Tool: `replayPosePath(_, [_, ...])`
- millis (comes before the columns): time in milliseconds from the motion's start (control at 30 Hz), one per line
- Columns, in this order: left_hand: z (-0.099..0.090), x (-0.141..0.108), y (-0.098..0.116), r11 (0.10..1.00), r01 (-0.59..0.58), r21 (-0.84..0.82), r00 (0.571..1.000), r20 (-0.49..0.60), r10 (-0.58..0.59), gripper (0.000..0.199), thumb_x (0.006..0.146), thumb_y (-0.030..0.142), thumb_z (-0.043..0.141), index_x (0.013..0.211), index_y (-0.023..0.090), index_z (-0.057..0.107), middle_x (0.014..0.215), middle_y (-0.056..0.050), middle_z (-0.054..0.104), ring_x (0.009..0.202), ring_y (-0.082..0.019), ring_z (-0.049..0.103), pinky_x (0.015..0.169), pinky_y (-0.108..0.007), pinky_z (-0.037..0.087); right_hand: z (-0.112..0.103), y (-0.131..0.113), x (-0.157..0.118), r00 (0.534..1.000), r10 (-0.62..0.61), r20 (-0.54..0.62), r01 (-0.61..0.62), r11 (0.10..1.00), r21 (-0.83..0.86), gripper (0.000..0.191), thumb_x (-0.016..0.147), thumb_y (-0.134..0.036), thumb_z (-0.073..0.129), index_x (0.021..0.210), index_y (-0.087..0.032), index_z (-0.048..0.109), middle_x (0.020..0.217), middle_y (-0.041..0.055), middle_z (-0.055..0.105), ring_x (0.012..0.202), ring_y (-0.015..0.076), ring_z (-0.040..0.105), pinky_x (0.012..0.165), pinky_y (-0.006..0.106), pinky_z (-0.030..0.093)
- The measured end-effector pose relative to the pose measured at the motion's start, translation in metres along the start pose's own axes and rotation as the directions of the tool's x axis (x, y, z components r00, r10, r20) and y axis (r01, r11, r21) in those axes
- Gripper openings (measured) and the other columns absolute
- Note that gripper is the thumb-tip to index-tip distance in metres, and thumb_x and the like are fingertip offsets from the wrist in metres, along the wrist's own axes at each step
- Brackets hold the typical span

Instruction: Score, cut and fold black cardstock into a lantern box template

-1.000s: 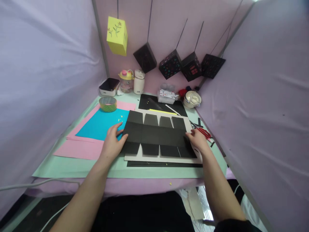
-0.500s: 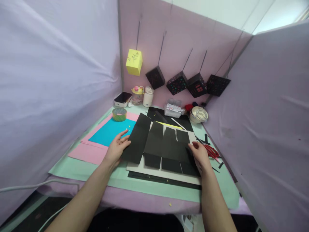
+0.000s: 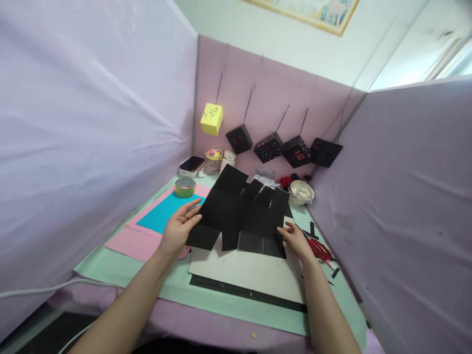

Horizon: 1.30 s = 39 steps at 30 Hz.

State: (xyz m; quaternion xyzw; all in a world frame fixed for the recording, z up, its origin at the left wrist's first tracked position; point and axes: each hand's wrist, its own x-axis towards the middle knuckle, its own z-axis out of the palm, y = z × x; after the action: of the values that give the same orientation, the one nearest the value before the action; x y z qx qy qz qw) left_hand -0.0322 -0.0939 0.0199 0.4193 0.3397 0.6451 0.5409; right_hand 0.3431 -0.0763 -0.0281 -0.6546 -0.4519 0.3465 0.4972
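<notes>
A black sheet of paper [image 3: 243, 214], with slits along its far and near edges forming flaps, is held up above a white board [image 3: 243, 275]. My left hand [image 3: 181, 226] grips its left edge, thumb on top and the other fingers partly spread. At the right edge my right hand [image 3: 294, 238] pinches the paper between thumb and fingers. The sheet is bent along creases, its left panel tilted up. Under the white board, a black sheet [image 3: 221, 289] shows along the near side.
Blue paper [image 3: 157, 216] and pink paper [image 3: 129, 244] lie at left with a tape roll [image 3: 185, 187]. Red-handled scissors [image 3: 319, 249] and black scraps are at right. Behind stand a bowl [image 3: 300, 191], a bottle [image 3: 213, 162] and a phone [image 3: 193, 163]. A yellow box [image 3: 211, 119] and several black boxes [image 3: 268, 147] hang above.
Both hands have lifted the black paper off the white board, baring more of the board's near part. The sheet now hides the pen and yellow strip behind it. The camera view has tilted upward.
</notes>
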Motion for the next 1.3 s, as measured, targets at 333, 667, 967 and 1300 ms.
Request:
replayPosePath(333, [0.035, 0.008, 0.0, 0.936, -0.308, 0.17, 0.95, 0.006, 0.311, 0.046, 0.081, 0.034, 0.07, 0.125, 0.023, 0.061, 0.132, -0.008, 0.06, 0.129, -0.027, 0.05, 0.111, -0.041, 0.038, 0.014, -0.06, 0.004, 0.98, -0.13, 0.147, 0.007, 0.773, 0.635, 0.038, 0.07, -0.041, 0.077, 0.101, -0.021, 0.066, 0.104, 0.0056, 0.074, 0.105, 0.0274, 0.067, 0.093, 0.045, 0.054])
replayPosePath(667, [0.04, 0.043, -0.02, 0.926, -0.277, 0.257, 0.866, 0.485, 0.125, 0.116, 0.055, 0.071, 0.075, 0.15, 0.023, 0.028, 0.158, -0.013, 0.02, 0.146, -0.036, 0.005, 0.119, -0.048, 0.012, 0.038, -0.052, 0.002, 0.977, -0.142, 0.156, -0.016, 0.687, 0.727, 0.038, 0.071, -0.039, 0.078, 0.103, -0.022, 0.066, 0.103, 0.0043, 0.074, 0.109, 0.0269, 0.066, 0.099, 0.046, 0.051])
replayPosePath(967, [0.034, 0.034, -0.037, 0.923, 0.361, -0.13, 0.889, 0.347, -0.299, 0.086, 0.067, 0.087, 0.048, 0.116, 0.02, 0.067, 0.116, -0.014, 0.069, 0.12, -0.037, 0.056, 0.101, -0.051, 0.044, 0.046, -0.05, -0.006, 0.978, -0.118, 0.174, -0.035, 0.726, 0.687, 0.036, 0.072, -0.044, 0.076, 0.099, -0.023, 0.065, 0.106, 0.0053, 0.074, 0.112, 0.0268, 0.064, 0.099, 0.045, 0.051])
replayPosePath(1300, [0.03, 0.043, -0.038, 0.874, 0.476, -0.097, 0.853, 0.294, -0.432, 0.065, 0.072, 0.079, 0.055, 0.092, 0.019, 0.071, 0.069, -0.007, 0.07, 0.076, -0.029, 0.07, 0.069, -0.04, 0.057, 0.043, -0.047, -0.011, 0.913, -0.11, 0.393, -0.205, 0.709, 0.675, 0.05, 0.077, -0.06, 0.063, 0.109, -0.022, 0.067, 0.117, 0.0074, 0.07, 0.12, 0.0261, 0.059, 0.106, 0.045, 0.044])
